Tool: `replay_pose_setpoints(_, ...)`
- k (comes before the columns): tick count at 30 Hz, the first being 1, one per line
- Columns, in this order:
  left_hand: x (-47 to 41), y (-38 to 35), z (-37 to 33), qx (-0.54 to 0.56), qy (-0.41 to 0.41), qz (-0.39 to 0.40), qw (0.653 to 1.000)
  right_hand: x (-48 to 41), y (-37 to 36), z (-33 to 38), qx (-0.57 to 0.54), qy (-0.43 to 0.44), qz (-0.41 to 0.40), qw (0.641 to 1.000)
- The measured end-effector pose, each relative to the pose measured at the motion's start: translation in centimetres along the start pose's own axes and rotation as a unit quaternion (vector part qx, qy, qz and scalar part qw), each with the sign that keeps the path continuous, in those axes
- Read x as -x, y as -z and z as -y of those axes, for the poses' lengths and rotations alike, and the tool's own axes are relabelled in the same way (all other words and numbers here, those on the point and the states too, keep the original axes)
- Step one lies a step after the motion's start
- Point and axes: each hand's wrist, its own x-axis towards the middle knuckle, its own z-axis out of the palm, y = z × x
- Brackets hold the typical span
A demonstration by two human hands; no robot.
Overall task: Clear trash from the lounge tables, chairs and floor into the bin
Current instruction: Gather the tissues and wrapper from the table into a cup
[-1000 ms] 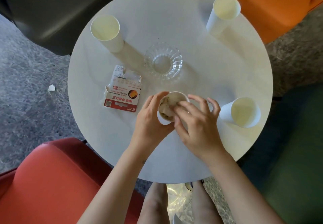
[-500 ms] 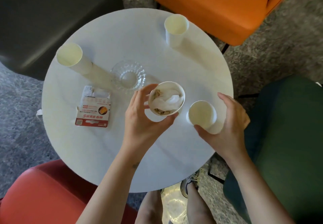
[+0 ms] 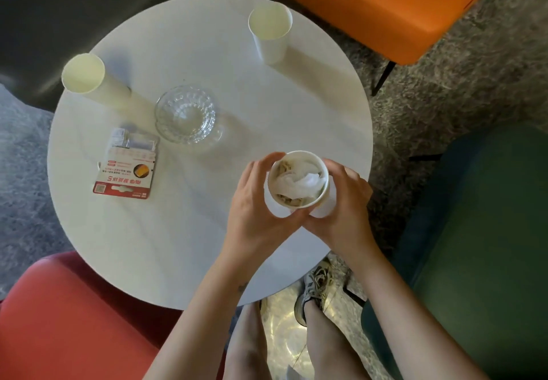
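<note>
My left hand (image 3: 255, 201) grips a white paper cup (image 3: 296, 158) stuffed with crumpled tissue (image 3: 302, 184) and brown scraps, above the near right part of the round white table (image 3: 207, 53). My right hand (image 3: 347, 201) holds a second white paper cup (image 3: 326, 206) right under and beside it; the stuffed cup looks nested into this one. Two more paper cups stand on the table, one at the far right (image 3: 271, 32) and one at the far left (image 3: 89, 77). A red and white wrapper (image 3: 126, 169) lies flat at the left.
A clear glass bowl (image 3: 185, 113) sits mid-table. Chairs ring the table: orange (image 3: 370, 3) far right, green (image 3: 489, 231) right, red (image 3: 74, 320) near left, dark grey (image 3: 74, 9) far left. My legs and a shoe (image 3: 314, 290) are under the near edge.
My right hand left the stuffed cup, reached right and took hold of the empty cup. Both hands then came together, bringing the stuffed cup onto the empty one.
</note>
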Motion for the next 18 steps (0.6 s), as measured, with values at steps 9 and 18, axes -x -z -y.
replay_pose_setpoints(9, -0.8, -0.8, -1.8, 0.061, 0.042, -0.055, 0.996, -3.4, 2.4, 2.2, -0.083, 0.065, 0.047, 0.993)
replay_pose_setpoints(18, -5.2, 3.3, 0.4, 0.038, 0.073, -0.170, 0.982, -9.5, 0.2, 1.6, -0.136, 0.049, 0.174, 0.974)
